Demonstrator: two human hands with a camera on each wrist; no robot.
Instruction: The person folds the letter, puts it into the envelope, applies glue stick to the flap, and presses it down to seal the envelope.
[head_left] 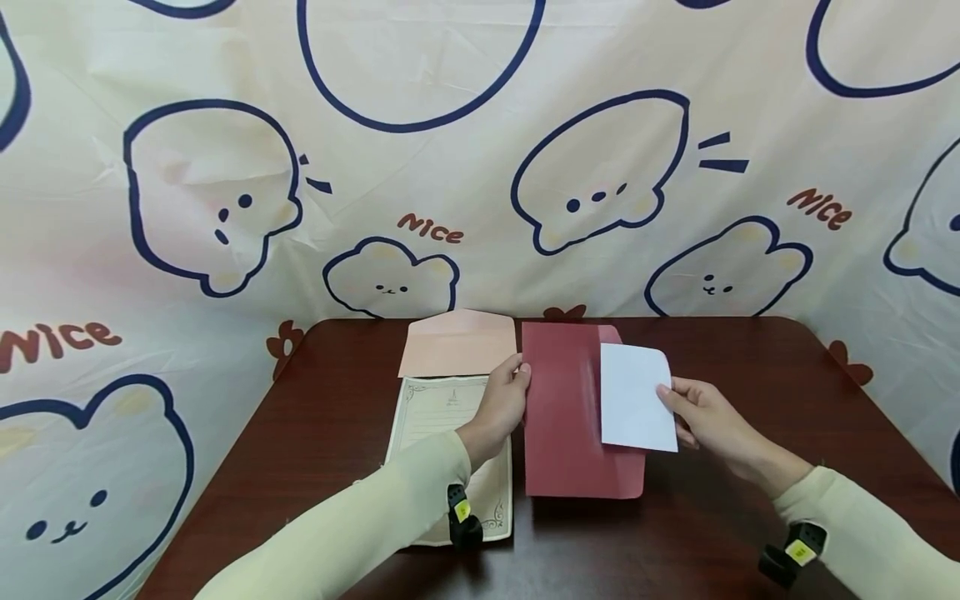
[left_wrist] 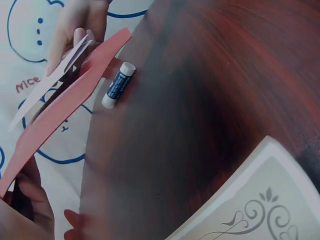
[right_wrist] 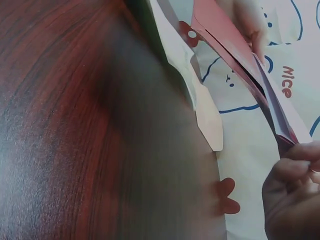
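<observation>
A red envelope (head_left: 558, 408) is held up off the table, its paler flap at the right. My left hand (head_left: 498, 408) grips its left edge, thumb in front. My right hand (head_left: 708, 421) pinches the right edge of a white sheet of paper (head_left: 637, 398), which overlaps the flap. Seen from the right wrist, the paper (right_wrist: 282, 107) looks folded and sits against the envelope's opening (right_wrist: 235, 55); whether its inner edge is inside, I cannot tell. Some fingers of both hands are hidden behind what they hold.
Left of the envelope lies a cream sheet with an ornamental border (head_left: 431, 417), partly under my left arm. A pale pink open envelope (head_left: 459, 346) is behind it. In the left wrist view a glue stick (left_wrist: 119, 85) lies on the dark wooden table (left_wrist: 200, 100). A printed cloth (head_left: 480, 167) hangs behind.
</observation>
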